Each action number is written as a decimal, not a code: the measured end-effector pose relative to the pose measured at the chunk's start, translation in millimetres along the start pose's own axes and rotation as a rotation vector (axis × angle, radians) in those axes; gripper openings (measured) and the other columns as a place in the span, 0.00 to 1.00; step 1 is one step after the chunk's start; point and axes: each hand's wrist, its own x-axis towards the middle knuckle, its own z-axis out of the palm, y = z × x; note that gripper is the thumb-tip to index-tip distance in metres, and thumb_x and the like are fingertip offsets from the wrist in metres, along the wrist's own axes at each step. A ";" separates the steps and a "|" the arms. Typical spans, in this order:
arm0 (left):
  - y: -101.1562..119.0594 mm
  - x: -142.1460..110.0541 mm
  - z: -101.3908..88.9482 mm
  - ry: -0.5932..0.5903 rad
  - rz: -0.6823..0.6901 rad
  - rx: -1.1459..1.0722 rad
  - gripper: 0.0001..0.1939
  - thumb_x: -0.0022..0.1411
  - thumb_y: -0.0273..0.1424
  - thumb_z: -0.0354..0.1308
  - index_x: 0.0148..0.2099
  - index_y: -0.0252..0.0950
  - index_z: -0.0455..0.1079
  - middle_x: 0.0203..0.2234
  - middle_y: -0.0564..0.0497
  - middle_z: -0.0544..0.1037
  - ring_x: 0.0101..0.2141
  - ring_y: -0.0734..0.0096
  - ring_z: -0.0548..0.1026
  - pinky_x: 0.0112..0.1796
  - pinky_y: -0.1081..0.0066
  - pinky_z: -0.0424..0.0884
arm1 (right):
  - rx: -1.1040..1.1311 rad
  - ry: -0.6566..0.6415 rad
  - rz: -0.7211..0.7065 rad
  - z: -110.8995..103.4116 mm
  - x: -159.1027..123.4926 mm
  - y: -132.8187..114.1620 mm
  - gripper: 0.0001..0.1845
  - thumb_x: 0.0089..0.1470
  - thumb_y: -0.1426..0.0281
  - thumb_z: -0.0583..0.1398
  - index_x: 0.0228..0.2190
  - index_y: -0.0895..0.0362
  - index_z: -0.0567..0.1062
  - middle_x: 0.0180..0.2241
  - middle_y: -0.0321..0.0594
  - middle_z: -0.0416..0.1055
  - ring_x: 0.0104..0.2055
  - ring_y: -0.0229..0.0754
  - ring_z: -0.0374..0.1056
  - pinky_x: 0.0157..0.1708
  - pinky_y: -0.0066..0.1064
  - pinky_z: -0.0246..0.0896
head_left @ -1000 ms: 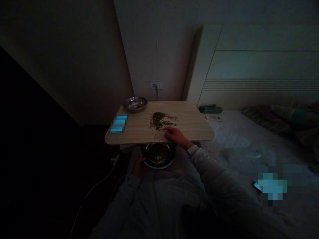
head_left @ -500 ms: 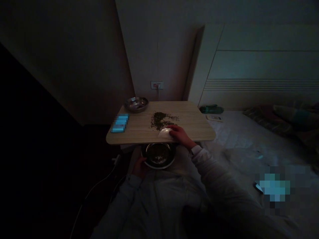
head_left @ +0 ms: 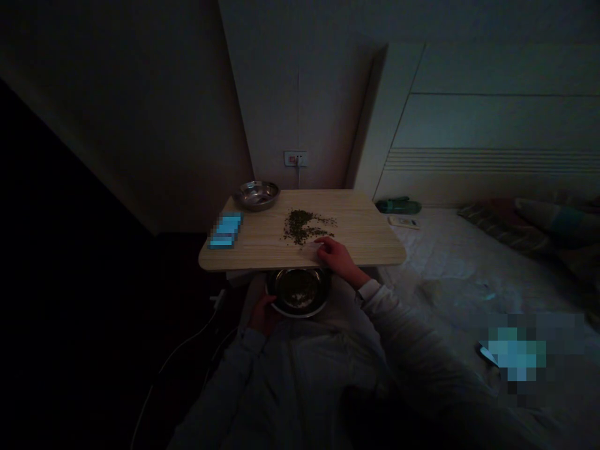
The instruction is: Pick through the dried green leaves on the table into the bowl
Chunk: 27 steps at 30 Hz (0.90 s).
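Note:
Small dark green grains (head_left: 297, 224) lie scattered in a patch on the pale wooden tabletop (head_left: 255, 247). At the table's near edge, my right hand (head_left: 338, 257) pinches a thin, see-through plastic piece (head_left: 309, 249), which is held by the grains' near side. In my lap, partly below the table edge, rests a metal bowl (head_left: 300, 315) with dark contents and some bright patches at the bottom. My left hand (head_left: 263, 314) grips this bowl's left rim, with the thumb over the edge and the other fingers mostly hidden.
Another metal bowl (head_left: 257, 196) stands at the table's back left corner, with a lit phone (head_left: 225, 230) in front of it. To the right, a green bottle (head_left: 398, 205) and a white remote (head_left: 404, 222) lie on the bed (head_left: 435, 250). A white cable (head_left: 180, 347) hangs at lower left.
The plastic piece tilted up, catching light as a bright half-round, then turned back and now looks faint again. My right hand stayed near the same spot; my left hand kept the bowl still.

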 end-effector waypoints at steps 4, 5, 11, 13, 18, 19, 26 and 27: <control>0.6 -2.3 2.6 -0.015 0.006 -0.016 0.19 0.44 0.22 0.58 0.41 0.40 0.72 0.33 0.53 0.81 0.46 0.56 0.74 0.46 0.58 0.71 | -0.094 0.006 0.041 1.0 -4.4 -7.2 0.19 0.45 0.74 0.56 0.42 0.61 0.73 0.25 0.36 0.70 0.26 0.37 0.63 0.31 0.29 0.57; 0.7 -2.7 3.0 -0.012 0.004 -0.022 0.19 0.44 0.22 0.58 0.41 0.40 0.72 0.33 0.53 0.81 0.46 0.56 0.74 0.46 0.58 0.71 | -0.110 0.014 0.051 0.5 -4.9 -7.5 0.19 0.45 0.74 0.56 0.42 0.61 0.73 0.25 0.36 0.70 0.27 0.37 0.63 0.31 0.29 0.57; 0.0 -2.5 4.1 -0.004 0.016 -0.017 0.19 0.44 0.21 0.58 0.41 0.39 0.72 0.33 0.52 0.81 0.47 0.56 0.74 0.47 0.59 0.70 | -0.163 0.071 0.064 -6.3 -4.7 1.1 0.19 0.46 0.73 0.56 0.43 0.60 0.73 0.26 0.37 0.71 0.27 0.37 0.63 0.31 0.29 0.56; -0.4 -2.4 4.2 -0.005 0.018 -0.020 0.18 0.44 0.21 0.57 0.40 0.39 0.73 0.33 0.52 0.81 0.47 0.57 0.74 0.46 0.60 0.71 | -0.177 0.091 0.062 -8.8 -3.5 5.4 0.19 0.47 0.73 0.56 0.43 0.59 0.72 0.25 0.36 0.71 0.27 0.37 0.63 0.30 0.28 0.56; -0.5 -1.7 3.8 -0.009 0.018 -0.013 0.17 0.44 0.21 0.58 0.39 0.39 0.73 0.31 0.52 0.81 0.45 0.56 0.75 0.44 0.60 0.72 | -0.212 0.152 0.073 -15.7 3.3 14.1 0.18 0.47 0.72 0.55 0.42 0.58 0.72 0.25 0.36 0.70 0.26 0.38 0.63 0.29 0.28 0.54; -0.5 -1.4 3.6 -0.016 0.019 -0.009 0.16 0.44 0.21 0.58 0.38 0.39 0.73 0.31 0.52 0.81 0.45 0.56 0.75 0.44 0.59 0.72 | -0.216 0.166 0.077 -17.3 5.1 15.2 0.18 0.47 0.72 0.55 0.42 0.58 0.73 0.25 0.36 0.70 0.27 0.38 0.63 0.29 0.28 0.54; -0.1 -1.0 2.9 0.003 -0.003 0.006 0.15 0.44 0.22 0.58 0.37 0.38 0.73 0.31 0.52 0.80 0.44 0.56 0.75 0.42 0.60 0.73 | -0.163 0.209 0.109 -21.8 12.2 17.3 0.19 0.47 0.72 0.54 0.43 0.59 0.72 0.27 0.38 0.71 0.28 0.39 0.64 0.32 0.30 0.57; 0.0 -1.1 2.7 0.013 -0.002 0.005 0.15 0.44 0.21 0.58 0.37 0.38 0.72 0.30 0.52 0.80 0.44 0.57 0.76 0.41 0.61 0.73 | -0.125 0.187 0.084 -20.7 12.2 17.1 0.19 0.47 0.72 0.54 0.43 0.58 0.72 0.27 0.37 0.71 0.28 0.38 0.64 0.33 0.30 0.57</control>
